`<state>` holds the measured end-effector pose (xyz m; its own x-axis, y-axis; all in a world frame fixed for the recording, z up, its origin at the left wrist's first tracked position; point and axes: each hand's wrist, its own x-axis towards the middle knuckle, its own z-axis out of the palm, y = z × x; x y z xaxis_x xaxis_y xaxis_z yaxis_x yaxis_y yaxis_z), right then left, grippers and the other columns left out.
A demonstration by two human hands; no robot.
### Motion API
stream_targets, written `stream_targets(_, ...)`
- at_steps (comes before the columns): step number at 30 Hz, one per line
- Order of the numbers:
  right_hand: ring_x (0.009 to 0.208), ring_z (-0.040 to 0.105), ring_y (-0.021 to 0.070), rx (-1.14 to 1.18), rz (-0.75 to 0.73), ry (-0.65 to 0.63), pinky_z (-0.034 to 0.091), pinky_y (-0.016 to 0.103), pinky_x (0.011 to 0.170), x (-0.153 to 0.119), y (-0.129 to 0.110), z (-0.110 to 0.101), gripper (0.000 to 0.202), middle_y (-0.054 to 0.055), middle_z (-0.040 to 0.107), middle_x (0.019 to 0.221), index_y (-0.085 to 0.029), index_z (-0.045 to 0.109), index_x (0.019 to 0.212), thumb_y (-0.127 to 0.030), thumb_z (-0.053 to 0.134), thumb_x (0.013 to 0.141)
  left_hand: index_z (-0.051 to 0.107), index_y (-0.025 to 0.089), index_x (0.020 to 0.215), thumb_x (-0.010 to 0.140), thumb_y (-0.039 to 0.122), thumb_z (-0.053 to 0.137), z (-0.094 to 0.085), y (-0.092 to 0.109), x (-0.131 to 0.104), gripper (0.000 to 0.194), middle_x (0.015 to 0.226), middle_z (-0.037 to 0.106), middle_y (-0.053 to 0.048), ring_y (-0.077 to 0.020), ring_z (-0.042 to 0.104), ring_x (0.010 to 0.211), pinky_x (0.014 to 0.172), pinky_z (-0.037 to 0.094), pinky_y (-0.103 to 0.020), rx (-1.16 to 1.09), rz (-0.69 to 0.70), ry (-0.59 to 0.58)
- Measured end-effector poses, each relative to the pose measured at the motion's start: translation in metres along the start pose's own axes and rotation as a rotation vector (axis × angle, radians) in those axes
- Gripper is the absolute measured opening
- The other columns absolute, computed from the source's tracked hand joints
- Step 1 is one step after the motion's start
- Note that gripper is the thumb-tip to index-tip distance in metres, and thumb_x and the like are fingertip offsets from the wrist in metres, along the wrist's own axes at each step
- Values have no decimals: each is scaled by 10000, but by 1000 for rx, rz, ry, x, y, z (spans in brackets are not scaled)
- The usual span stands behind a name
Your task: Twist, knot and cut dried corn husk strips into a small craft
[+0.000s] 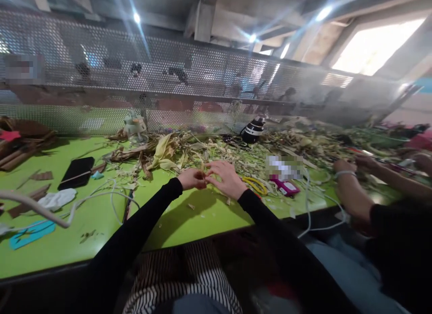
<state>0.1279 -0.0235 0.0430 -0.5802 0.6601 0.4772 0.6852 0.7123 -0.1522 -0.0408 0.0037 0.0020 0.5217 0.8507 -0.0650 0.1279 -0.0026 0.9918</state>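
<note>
Over the green table (202,224), my left hand (192,178) and my right hand (225,177) meet at the fingertips. Both are closed in a pinch on something small, mostly hidden by the fingers; I cannot make out its kind. Just beyond them lies a heap of dry plant scraps that look like corn husks, with a large pale yellow-green husk (164,152) to the left. Yellow loops (254,186) of cord or handles lie close to my right wrist.
A black phone (77,173), white crumpled tissue (58,199) and blue cut-out (32,234) lie left. A black bottle (254,130) and a clear cup (135,127) stand behind. Right are a magenta device (285,186), white cable (307,201) and a co-worker's arm (351,188). Perforated metal screen (202,75) behind.
</note>
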Motion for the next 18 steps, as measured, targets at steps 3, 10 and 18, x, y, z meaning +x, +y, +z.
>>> stream_targets(3,745,575,171,134,89,-56,398,299,733,6,7,8,199,38,668,775,-186,613,769,-359,542,836,573,94,643,646,123,630,-5,-2,2,64,566,623,-18,-86,569,515,592,478,-232,3,-20,-46)
stream_targets(10,666,540,142,346,265,-107,384,258,646,29,22,27,283,-7,615,688,-178,586,717,-454,570,778,595,110,701,668,216,631,-20,-4,3,116,598,626,-14,-76,569,550,599,472,-201,-60,-21,22)
stream_targets(18,688,537,141,816,403,-152,420,292,716,49,44,54,261,-9,602,692,-171,583,736,-430,581,755,570,108,647,653,347,699,-24,-10,6,271,538,575,7,-48,474,477,506,386,-175,-213,-9,168)
